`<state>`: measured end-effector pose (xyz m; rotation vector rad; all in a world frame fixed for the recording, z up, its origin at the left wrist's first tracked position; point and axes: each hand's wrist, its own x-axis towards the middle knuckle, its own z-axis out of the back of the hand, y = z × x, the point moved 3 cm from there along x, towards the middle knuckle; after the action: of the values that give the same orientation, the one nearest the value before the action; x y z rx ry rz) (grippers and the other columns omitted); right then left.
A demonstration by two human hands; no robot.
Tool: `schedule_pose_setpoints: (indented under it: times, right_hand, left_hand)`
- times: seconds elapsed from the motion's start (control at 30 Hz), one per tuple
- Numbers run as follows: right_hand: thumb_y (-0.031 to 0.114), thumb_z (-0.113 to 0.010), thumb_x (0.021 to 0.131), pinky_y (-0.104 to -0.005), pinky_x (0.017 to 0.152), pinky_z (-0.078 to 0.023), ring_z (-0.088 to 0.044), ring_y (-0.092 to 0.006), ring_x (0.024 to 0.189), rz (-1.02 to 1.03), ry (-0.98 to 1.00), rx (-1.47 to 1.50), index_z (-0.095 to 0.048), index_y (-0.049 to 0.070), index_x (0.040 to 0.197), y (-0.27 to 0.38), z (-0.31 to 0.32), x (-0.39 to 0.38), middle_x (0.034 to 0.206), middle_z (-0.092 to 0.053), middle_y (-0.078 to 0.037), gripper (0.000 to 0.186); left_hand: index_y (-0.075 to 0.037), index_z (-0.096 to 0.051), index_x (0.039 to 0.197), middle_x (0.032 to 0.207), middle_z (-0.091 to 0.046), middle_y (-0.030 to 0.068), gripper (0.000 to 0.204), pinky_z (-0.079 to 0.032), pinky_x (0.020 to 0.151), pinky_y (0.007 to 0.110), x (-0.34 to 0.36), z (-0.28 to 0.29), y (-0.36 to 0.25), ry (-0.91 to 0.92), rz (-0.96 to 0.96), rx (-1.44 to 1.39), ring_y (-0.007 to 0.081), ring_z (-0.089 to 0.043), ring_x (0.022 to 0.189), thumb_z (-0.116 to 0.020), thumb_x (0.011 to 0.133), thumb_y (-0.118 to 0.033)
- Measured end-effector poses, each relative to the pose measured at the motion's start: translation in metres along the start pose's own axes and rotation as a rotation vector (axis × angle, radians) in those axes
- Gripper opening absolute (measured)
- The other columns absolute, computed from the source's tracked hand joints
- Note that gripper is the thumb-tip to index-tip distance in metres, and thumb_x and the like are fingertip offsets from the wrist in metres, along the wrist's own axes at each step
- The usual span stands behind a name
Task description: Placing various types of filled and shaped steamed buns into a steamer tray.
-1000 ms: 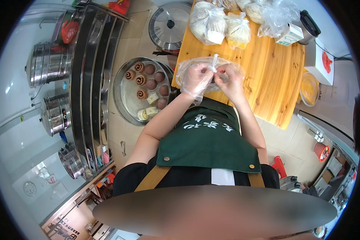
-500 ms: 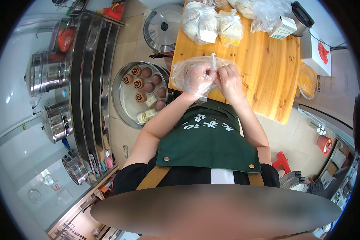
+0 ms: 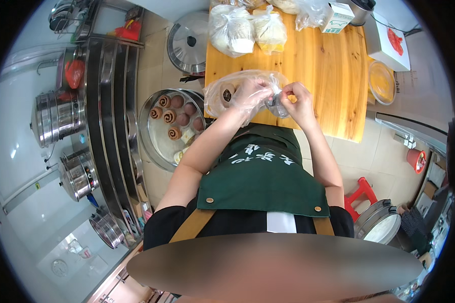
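A clear plastic bag (image 3: 215,103) lies at the near left corner of the wooden table (image 3: 333,86), with a dark-centred swirl bun (image 3: 227,94) showing through it. My left hand (image 3: 253,92), in a clear plastic glove, pinches the bag's gathered top. Facing it, my bare right hand (image 3: 297,101) has thumb and forefinger closed on the bunched plastic at the bag's neck. Left of the table, a round metal steamer tray (image 3: 156,141) holds several brown buns (image 3: 170,116), swirled or plain, and some pale rolls (image 3: 187,135).
Bagged pale food (image 3: 230,30), a carton (image 3: 336,17) and a kettle (image 3: 360,11) stand at the table's back. A lidded pot (image 3: 187,53) is beyond the tray. Steel pots (image 3: 58,118) line the left; a red stool (image 3: 361,194) and stacked steamers (image 3: 376,222) are at lower right.
The bag's upright white twisted top has dropped between my hands, which have parted slightly. The bun inside now shows. The view has shifted, so the table appears further left and higher.
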<state>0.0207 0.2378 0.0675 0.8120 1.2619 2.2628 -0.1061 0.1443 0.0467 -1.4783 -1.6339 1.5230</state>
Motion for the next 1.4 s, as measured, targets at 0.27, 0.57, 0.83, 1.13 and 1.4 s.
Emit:
schedule_pose_setpoints:
  times: [0.27,0.57,0.83,1.13,1.4]
  right_hand:
    - [-0.002,-0.063,0.064,-0.0328,0.059,-0.046,-0.055,-0.0251,0.068,0.225,-0.102,-0.253,-0.055,0.002,0.075,0.016,0.011,-0.006,0.074,-0.056,-0.009,0.014]
    - [0.001,-0.065,0.060,-0.0339,0.055,-0.046,-0.056,-0.0250,0.067,0.231,-0.100,-0.428,-0.053,0.003,0.072,0.011,0.013,-0.012,0.072,-0.055,-0.008,0.017]
    - [-0.003,-0.062,0.061,-0.0346,0.055,-0.045,-0.055,-0.0273,0.065,0.281,-0.072,-0.217,-0.050,0.001,0.069,0.018,0.020,-0.009,0.071,-0.053,-0.010,0.014]
    - [0.004,-0.063,0.067,-0.0334,0.058,-0.045,-0.055,-0.0276,0.068,0.057,-0.027,-0.246,-0.053,0.001,0.070,0.016,0.023,-0.012,0.074,-0.055,-0.010,0.011]
    - [0.003,-0.061,0.070,-0.0331,0.057,-0.045,-0.055,-0.0251,0.069,0.182,-0.027,-0.392,-0.055,0.002,0.073,0.017,0.015,-0.017,0.075,-0.056,-0.009,0.007]
  left_hand:
    - [0.001,-0.059,0.075,0.068,-0.057,0.0037,0.009,-0.042,0.060,0.024,0.008,-0.013,0.005,-0.015,-0.035,0.109,0.0114,-0.053,0.063,-0.055,0.075,-0.007]
    - [-0.001,-0.061,0.075,0.064,-0.059,0.0091,0.012,-0.043,0.054,0.028,-0.001,-0.036,-0.019,-0.109,-0.181,0.803,0.0120,-0.055,0.059,-0.060,0.069,-0.011]
    - [-0.001,-0.060,0.076,0.066,-0.058,0.0061,0.011,-0.043,0.054,0.026,0.017,-0.024,-0.003,-0.012,-0.055,0.529,0.0123,-0.055,0.060,-0.059,0.075,-0.012]
    - [0.001,-0.057,0.080,0.069,-0.055,0.0027,0.013,-0.041,0.053,0.021,0.018,-0.019,0.015,0.147,0.101,-0.008,0.0092,-0.052,0.061,-0.057,0.079,-0.012]
    - [0.002,-0.059,0.080,0.066,-0.056,0.0027,0.017,-0.040,0.052,0.022,0.015,-0.021,0.007,0.057,0.068,0.471,0.0086,-0.051,0.057,-0.056,0.081,-0.015]
